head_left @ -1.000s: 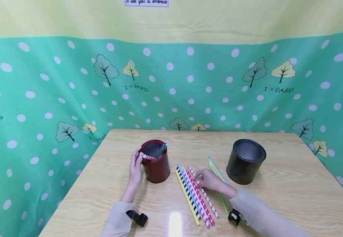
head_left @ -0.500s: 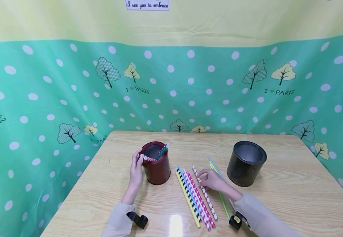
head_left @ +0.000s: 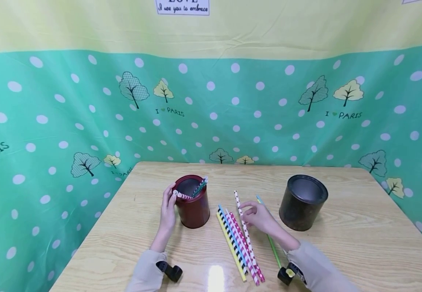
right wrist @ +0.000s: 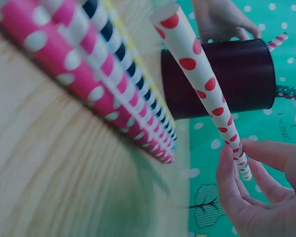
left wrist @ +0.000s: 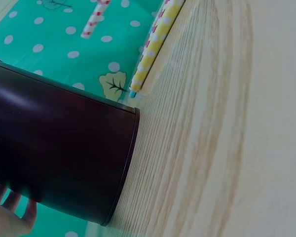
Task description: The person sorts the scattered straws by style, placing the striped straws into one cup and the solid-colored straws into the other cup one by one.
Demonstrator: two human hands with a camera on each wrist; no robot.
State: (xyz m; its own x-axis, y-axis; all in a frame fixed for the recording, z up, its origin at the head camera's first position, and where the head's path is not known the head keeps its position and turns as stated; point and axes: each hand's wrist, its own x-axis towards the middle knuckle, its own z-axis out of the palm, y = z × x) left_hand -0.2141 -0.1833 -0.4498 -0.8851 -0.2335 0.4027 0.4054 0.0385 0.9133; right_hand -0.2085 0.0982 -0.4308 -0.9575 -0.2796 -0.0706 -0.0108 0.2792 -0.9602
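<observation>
My left hand (head_left: 167, 209) holds the left side of a dark red can (head_left: 194, 210), fingers curved against its wall near the rim. Two straws lean inside the can: a pink-striped straw (head_left: 184, 196) and a dark green dotted straw (head_left: 199, 188). My right hand (head_left: 260, 219) pinches a white paper straw with red dots (right wrist: 209, 84) between thumb and fingers. That straw is lifted at a slant, its near end above the row of straws. In the row lie a pink dotted straw (right wrist: 69, 59), a pink-striped one, a black-striped one (head_left: 229, 227), a blue one and a yellow one (head_left: 230, 245).
A black can (head_left: 302, 207) stands on the right of the wooden table (head_left: 360, 227). Between it and my right hand lie green (head_left: 274, 251), blue and yellow straws, partly hidden by the right arm. A green dotted cloth (head_left: 232, 109) hangs behind the table.
My right hand has drawn the red-dotted straw away from the row, then raised it, its far end now farther up. The left hand keeps its place on the red can.
</observation>
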